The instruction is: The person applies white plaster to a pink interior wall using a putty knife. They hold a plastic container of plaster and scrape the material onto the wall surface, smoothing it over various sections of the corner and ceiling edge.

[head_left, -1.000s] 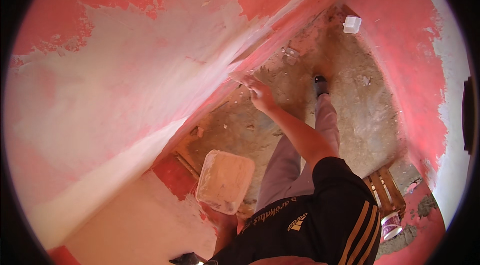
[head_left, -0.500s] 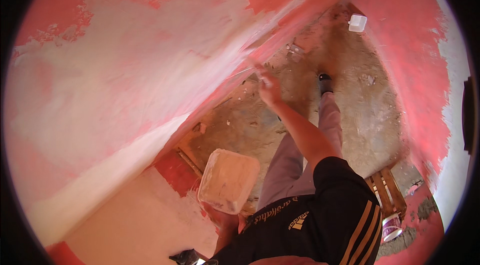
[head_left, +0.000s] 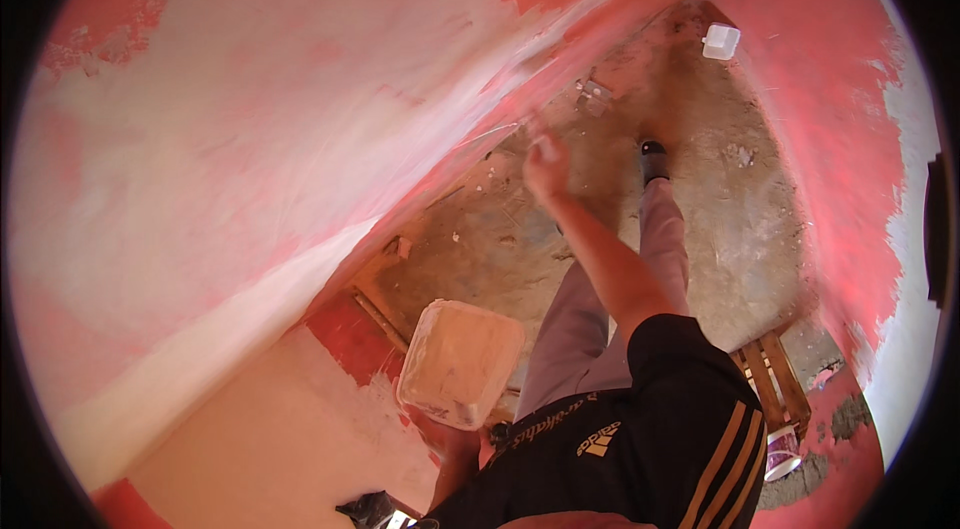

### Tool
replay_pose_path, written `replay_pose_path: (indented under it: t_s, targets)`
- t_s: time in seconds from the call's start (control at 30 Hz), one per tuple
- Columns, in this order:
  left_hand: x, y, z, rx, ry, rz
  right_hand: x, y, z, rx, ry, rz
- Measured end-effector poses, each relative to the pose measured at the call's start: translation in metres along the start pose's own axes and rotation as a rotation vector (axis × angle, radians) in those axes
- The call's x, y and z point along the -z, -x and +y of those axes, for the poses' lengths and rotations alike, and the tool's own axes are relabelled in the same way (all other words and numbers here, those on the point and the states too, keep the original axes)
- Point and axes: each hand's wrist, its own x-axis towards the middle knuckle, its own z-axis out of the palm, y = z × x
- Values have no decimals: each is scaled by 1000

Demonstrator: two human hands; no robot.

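In my left hand (head_left: 437, 435) is a squarish plastic tub (head_left: 460, 361), held from below and beside its near edge; pale plaster coats its inside. My right hand (head_left: 546, 167) reaches forward, its fingers closed round a putty knife. The putty knife's blade (head_left: 490, 135) shows edge-on as a thin pale line pointing at the foot of the wall (head_left: 250, 129). That wall is pink with a broad smear of whitish plaster across it. Motion blurs my right fingertips, and the handle is mostly hidden in the hand.
A white container (head_left: 720, 42) stands in the far corner. Scraps and debris (head_left: 594, 92) lie on the rough floor (head_left: 740, 239). To the right are a wooden crate (head_left: 775, 384), a small bucket (head_left: 782, 454) and another pink wall (head_left: 840, 159). A dark bag (head_left: 368, 509) lies at lower left.
My right hand has drawn slightly back and to the right, with the putty knife still in it. The tub stays nearly in place in my left hand.
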Motion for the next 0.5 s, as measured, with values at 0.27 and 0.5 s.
replay_pose_path:
  t_s: [0.27,0.5]
  targets:
    - [1,0,-10,129,299,62,-51,-49,-74,-133,-156,224]
    - [14,0,-13,62,232,-17,15,-25,-36,-367,115,106]
